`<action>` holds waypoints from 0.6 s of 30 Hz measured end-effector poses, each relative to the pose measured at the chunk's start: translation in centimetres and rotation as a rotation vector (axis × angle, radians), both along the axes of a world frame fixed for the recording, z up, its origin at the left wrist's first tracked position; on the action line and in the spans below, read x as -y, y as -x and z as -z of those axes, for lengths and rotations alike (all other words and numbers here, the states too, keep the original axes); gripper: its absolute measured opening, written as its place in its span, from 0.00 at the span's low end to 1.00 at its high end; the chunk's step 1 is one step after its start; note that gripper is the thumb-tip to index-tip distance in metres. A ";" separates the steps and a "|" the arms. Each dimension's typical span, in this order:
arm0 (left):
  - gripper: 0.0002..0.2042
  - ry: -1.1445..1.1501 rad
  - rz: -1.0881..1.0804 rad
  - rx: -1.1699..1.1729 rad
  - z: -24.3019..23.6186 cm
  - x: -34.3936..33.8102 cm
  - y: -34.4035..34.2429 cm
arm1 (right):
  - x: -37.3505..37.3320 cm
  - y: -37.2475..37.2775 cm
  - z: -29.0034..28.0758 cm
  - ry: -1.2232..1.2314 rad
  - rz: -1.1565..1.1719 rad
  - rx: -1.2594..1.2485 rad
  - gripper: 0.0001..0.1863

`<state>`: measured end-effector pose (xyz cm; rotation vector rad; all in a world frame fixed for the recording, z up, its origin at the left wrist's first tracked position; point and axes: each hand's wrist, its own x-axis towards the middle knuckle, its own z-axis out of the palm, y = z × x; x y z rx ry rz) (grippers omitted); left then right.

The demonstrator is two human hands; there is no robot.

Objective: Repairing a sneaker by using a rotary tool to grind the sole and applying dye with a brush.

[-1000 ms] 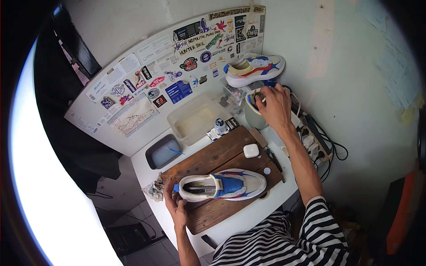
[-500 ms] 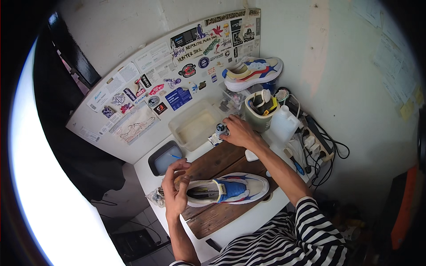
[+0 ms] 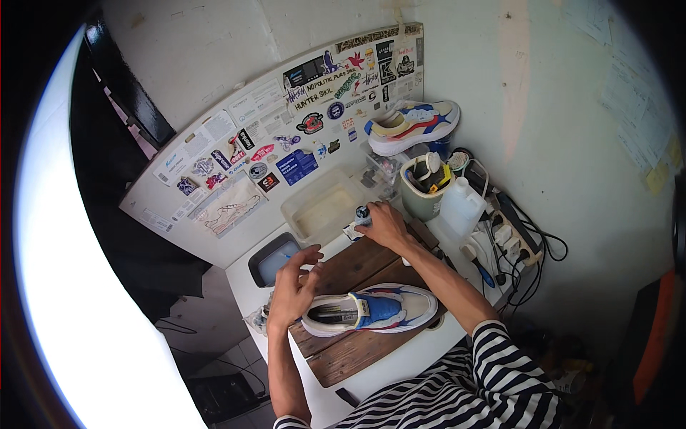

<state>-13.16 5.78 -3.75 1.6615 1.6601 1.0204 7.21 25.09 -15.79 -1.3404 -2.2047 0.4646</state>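
A white, cream, blue and red sneaker (image 3: 400,307) lies on the brown wooden board (image 3: 343,363), its opening toward the left. My left hand (image 3: 291,293) hovers by the heel end, fingers loosely curved and apart, nothing seen in them. At the board's far edge my right hand (image 3: 386,227) has its fingers around a small bottle (image 3: 363,217) with a dark top. Under and beside that bottle is a small white and dark-blue packet or card (image 3: 351,231), partly hidden by the hand.
A clear plastic tub (image 3: 321,207) and a grey tray (image 3: 263,263) stand at the back. The matching sneaker (image 3: 414,127) sits high at the back right. Nearby are a bin of tools (image 3: 423,196), a white jug (image 3: 461,207), a blue-handled brush (image 3: 480,268) and a power strip with cables (image 3: 516,232).
My left hand has lifted slightly away from the sneaker's heel, toward the grey tray. The right hand keeps the bottle at about the same place. The whole view has shifted a little.
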 end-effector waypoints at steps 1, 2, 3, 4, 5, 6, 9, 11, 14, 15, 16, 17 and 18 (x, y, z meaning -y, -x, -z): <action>0.21 0.052 0.008 -0.024 0.2 -1.0 0.2 | -0.2 -0.1 0.0 0.018 0.011 -0.002 0.29; 0.21 0.045 0.009 -0.030 0.5 -1.7 0.4 | -0.2 -0.1 0.0 0.010 0.012 -0.007 0.29; 0.21 0.111 0.052 -0.109 0.9 -2.3 0.7 | 0.0 0.0 0.0 0.017 -0.011 -0.039 0.28; 0.22 0.175 0.095 -0.186 1.6 -2.9 0.8 | 0.2 0.0 0.0 0.022 -0.035 -0.069 0.27; 0.26 0.158 0.173 -0.268 3.1 -3.8 1.4 | 0.2 0.0 -0.1 0.016 -0.033 -0.071 0.27; 0.26 0.156 0.169 -0.270 4.1 -4.5 1.6 | 0.4 0.1 -0.2 0.005 -0.037 -0.112 0.27; 0.29 0.087 0.321 -0.454 5.0 -6.6 0.7 | 0.2 -0.6 -1.2 -0.041 -0.045 -0.175 0.25; 0.34 0.043 0.211 -0.476 5.1 -7.6 -0.9 | 0.4 -1.3 -2.2 -0.071 -0.050 -0.196 0.25; 0.37 0.060 0.166 -0.381 7.8 -9.0 0.4 | 2.0 -0.5 -5.4 0.047 -0.106 -0.159 0.25; 0.37 0.058 0.179 -0.375 7.4 -9.5 -0.2 | 2.1 -1.1 -5.7 0.008 -0.125 -0.146 0.25; 0.38 0.100 0.209 -0.301 6.5 -9.7 -0.7 | 2.5 -1.5 -6.2 -0.026 -0.149 -0.134 0.26; 0.38 0.145 0.238 -0.226 5.7 -9.7 -1.2 | 2.9 -2.2 -6.7 -0.019 -0.144 -0.128 0.26; 0.38 0.152 0.240 -0.221 5.1 -9.3 -1.4 | 3.7 -2.7 -7.9 -0.006 -0.185 -0.132 0.26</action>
